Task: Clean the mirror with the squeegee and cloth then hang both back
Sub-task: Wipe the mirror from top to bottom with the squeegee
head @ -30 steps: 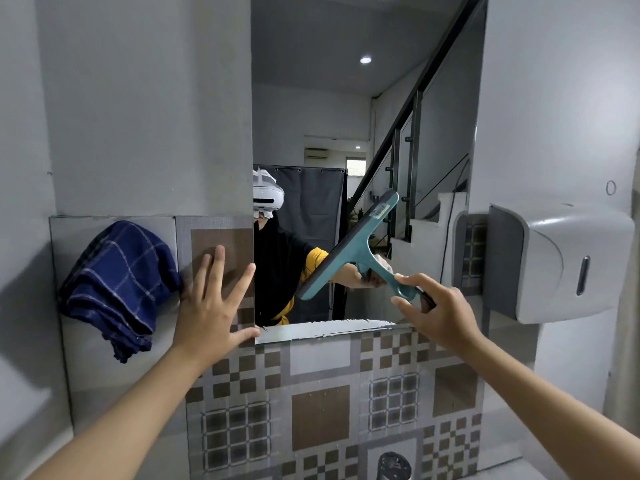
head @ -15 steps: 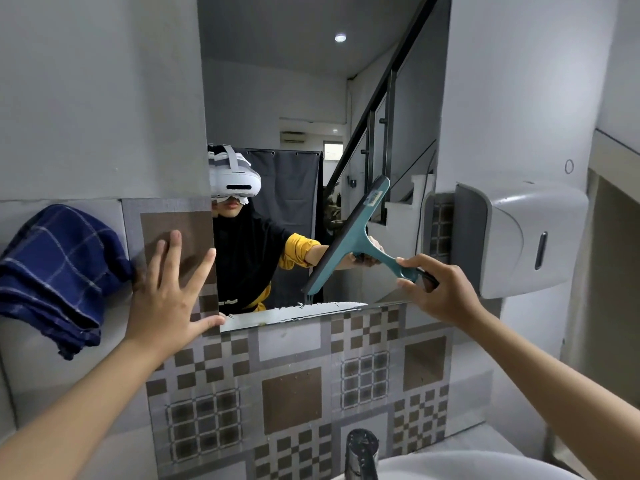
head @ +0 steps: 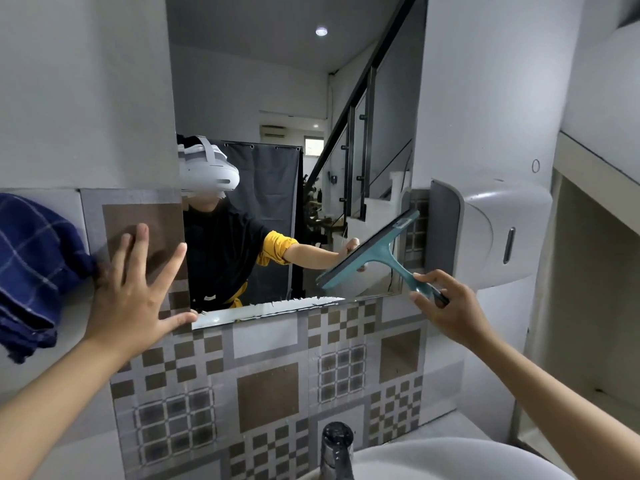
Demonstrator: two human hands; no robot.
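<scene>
A teal squeegee [head: 375, 253] with a dark rubber blade lies tilted against the lower right of the wall mirror [head: 277, 133], its handle clenched in the right hand [head: 446, 306]. The left hand [head: 135, 292], fingers spread and released, presses flat on the patterned tiles [head: 266, 393] beside a hanging navy checked cloth [head: 31, 268].

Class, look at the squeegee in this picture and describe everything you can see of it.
The squeegee is teal, plastic by the look of it, T-shaped, with a long head carrying a dark rubber strip and a label near its upper end. It is tilted, its head lying against the lower right of the mirror. The right hand grips its handle.
</scene>
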